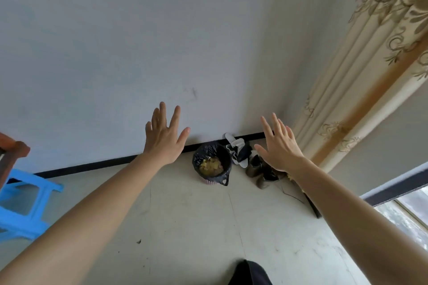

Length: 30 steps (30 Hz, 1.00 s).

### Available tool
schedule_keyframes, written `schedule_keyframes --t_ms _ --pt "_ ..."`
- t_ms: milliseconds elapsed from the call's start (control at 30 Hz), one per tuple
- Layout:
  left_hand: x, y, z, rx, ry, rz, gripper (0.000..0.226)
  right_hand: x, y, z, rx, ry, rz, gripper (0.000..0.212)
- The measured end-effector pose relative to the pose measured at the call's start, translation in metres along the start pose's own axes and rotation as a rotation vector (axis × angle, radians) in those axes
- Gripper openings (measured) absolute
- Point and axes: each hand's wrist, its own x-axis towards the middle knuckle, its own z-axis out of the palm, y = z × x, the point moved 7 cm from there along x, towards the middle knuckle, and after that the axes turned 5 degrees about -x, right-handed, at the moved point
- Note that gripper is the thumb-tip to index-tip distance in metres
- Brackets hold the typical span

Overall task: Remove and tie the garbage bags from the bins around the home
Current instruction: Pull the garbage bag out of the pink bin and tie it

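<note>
Barely started, by the look of it: black garbage bag [209,152] not yet lifted, rim folded over the small bin [211,180], yellowish scraps inside, untied. Standing on the floor [185,215] against the far wall's baseboard, near the room's corner. Left hand [163,140] raised, fingers spread wide, holding nothing. Right hand [279,146] the same, splayed and bare, well apart from the bag. Everything left: gathering the rim, pulling out, knotting, then any other bins in the home.

Counting now: one bin, one bag. Beside it toward the corner, a heap of slippers [237,148] and boots [259,169], exact number hard to tell. One blue stool [23,203] at the left edge, one patterned curtain [361,76] on the right.
</note>
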Motion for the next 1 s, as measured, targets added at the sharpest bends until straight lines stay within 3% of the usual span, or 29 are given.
schedule_keyframes --t_ms 167,467,633,767,867,1000 --pt "0.098 -0.011 0.067 0.028 -0.127 -0.018 0.07 0.1 0.03 0.058 0.051 -0.106 0.034 0.086" --pt "0.242 -0.042 0.202 -0.082 -0.363 -0.252 0.071 0.263 0.069 0.184 0.213 -0.366 0.081 0.087" --pt "0.287 -0.083 0.302 -0.235 -0.449 -0.43 0.07 0.294 0.066 0.301 0.389 -0.555 0.234 0.085" --pt "0.306 -0.14 0.425 -0.319 -0.517 -0.539 0.069 0.292 0.049 0.428 0.479 -0.682 0.339 0.084" --pt "0.307 -0.189 0.521 -0.427 -0.503 -0.737 0.062 0.277 0.032 0.533 0.6 -0.725 0.536 0.078" --pt "0.296 -0.246 0.629 -0.607 -0.478 -1.048 0.055 0.233 0.002 0.661 0.822 -0.812 0.989 0.076"
